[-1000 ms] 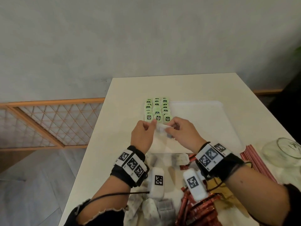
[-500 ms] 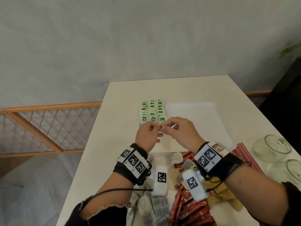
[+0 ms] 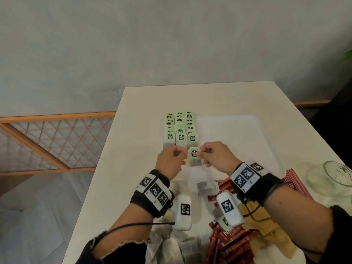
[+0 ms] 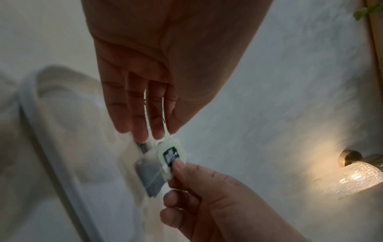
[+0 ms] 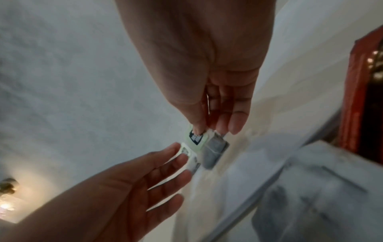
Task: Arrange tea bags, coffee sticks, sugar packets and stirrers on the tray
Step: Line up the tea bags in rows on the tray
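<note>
While the right hand (image 3: 213,156) pinches a tea bag (image 3: 194,156) by its pale green tag, the grey pouch hanging below, the left hand (image 3: 171,161) sits just left of it with fingers loosely straight, holding nothing. The bag hangs just near of three green-tagged rows (image 3: 180,128) at the white tray's (image 3: 247,141) left edge. The tray's right part lies bare.

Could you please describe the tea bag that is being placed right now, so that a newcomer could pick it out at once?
Start at the white tray on the table; three columns of green-tagged tea bags line its left side. Just nearer than the rightmost column is the tea bag, pinched by the right hand. It alone is in fingers, outside the rows.
</note>
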The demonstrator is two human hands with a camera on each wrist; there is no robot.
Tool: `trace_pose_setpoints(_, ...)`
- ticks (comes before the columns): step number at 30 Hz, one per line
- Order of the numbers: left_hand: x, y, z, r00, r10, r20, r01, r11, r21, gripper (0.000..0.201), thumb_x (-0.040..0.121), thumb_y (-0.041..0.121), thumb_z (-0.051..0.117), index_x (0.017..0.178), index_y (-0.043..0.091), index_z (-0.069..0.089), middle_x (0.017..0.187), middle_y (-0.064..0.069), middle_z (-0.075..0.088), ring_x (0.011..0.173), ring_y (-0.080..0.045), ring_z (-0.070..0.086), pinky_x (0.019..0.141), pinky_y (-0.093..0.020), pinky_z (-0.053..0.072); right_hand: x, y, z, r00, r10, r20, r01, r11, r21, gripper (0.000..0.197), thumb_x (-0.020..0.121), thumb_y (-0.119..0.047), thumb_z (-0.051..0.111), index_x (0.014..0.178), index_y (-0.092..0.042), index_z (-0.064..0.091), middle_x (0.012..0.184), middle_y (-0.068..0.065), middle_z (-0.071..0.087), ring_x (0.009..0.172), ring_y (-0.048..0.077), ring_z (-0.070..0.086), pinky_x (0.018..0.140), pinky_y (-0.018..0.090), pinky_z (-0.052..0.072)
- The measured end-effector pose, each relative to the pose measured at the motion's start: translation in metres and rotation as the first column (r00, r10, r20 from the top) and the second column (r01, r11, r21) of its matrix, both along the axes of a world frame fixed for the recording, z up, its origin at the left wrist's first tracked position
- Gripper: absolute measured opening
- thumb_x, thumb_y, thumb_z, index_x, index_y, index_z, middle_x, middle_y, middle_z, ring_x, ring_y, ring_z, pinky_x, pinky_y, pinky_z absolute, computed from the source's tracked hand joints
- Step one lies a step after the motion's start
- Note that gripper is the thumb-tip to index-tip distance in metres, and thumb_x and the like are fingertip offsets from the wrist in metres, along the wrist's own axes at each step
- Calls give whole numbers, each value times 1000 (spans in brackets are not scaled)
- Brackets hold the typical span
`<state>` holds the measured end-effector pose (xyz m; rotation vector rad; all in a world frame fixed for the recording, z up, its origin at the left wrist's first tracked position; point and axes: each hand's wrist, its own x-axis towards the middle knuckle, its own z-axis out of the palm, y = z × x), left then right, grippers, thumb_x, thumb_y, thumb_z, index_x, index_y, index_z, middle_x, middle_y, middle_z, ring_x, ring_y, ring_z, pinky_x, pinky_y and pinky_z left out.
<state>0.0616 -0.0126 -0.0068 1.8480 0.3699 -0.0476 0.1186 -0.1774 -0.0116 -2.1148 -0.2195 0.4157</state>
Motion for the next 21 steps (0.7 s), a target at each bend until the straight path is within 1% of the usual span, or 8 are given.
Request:
trace_pose_setpoints(2, 5, 8, -5, 1000, 1, -8, -1, 1000, 23, 7, 92, 16, 59, 93, 15, 66, 86, 1, 68, 68, -13, 63, 60, -26, 47, 11, 1, -7, 999, -27, -24, 27, 1000, -10, 11, 92, -13, 63, 92, -2, 67, 66, 4, 63, 55, 14, 59, 52, 17, 51)
trace_pose_setpoints(4, 9, 15, -8, 1000, 4, -10, -3, 999, 45, 7, 91, 16, 60, 94, 13, 66, 88, -2, 69, 70, -15, 64, 65, -27, 46, 23, 4, -12, 998, -67, -21, 66, 998, -21, 9, 93, -12, 62, 95, -4, 66, 69, 6, 64, 56, 16, 61, 52, 16, 52)
trace_pose_setpoints(7, 13, 20, -11, 1000, 8, -9, -7, 999, 53, 9, 91, 16, 60, 96, 13, 67, 92, -3, 71, 74, -16, 66, 67, -28, 48, 38, 10, -18, 994, -110, -18, 111, 994, 9, 4, 91, -11, 64, 94, -8, 64, 73, 7, 65, 59, 19, 63, 56, 22, 56)
trace_pose_setpoints(11, 17, 23, -14, 1000, 3, -6, -2, 998, 56, 6, 91, 16, 60, 89, 19, 66, 94, 0, 71, 75, -16, 67, 67, -26, 47, 47, 17, -21, 991, -136, -18, 137, 990, 35, 4, 89, -7, 65, 88, -9, 62, 69, 7, 63, 58, 22, 62, 60, 31, 59)
trace_pose_setpoints(14, 20, 23, -15, 1000, -1, -8, 1, 998, 69, 6, 91, 16, 61, 89, 18, 66, 92, 0, 70, 74, -16, 66, 68, -26, 48, 48, 18, -22, 991, -134, -12, 134, 990, 52, 3, 88, -6, 66, 89, -6, 63, 68, 8, 64, 56, 20, 61, 61, 32, 59)
trace_pose_setpoints(16, 20, 22, -15, 1000, -7, -4, 7, 996, 84, 6, 90, 16, 61, 90, 17, 67, 91, 0, 70, 75, -17, 67, 68, -27, 49, 47, 16, -20, 991, -133, 7, 132, 989, 58, 9, 87, -9, 68, 95, -5, 65, 70, 7, 65, 56, 18, 62, 59, 30, 59)
trace_pose_setpoints(19, 18, 19, -9, 1000, -19, 15, 18, 994, 104, 6, 90, 17, 62, 92, 16, 68, 89, 0, 70, 78, -19, 69, 71, -29, 52, 41, 13, -8, 988, -148, 46, 145, 987, 68, 18, 86, -15, 70, 102, -11, 63, 77, 2, 64, 61, 19, 63, 62, 32, 59)
trace_pose_setpoints(21, 12, 14, -2, 999, -45, 22, 42, 994, 103, 6, 90, 17, 63, 93, 16, 68, 87, 2, 69, 79, -20, 69, 71, -29, 52, 33, 8, 4, 986, -154, 71, 148, 986, 83, 22, 86, -17, 70, 106, -13, 62, 82, 1, 63, 62, 18, 63, 61, 29, 58)
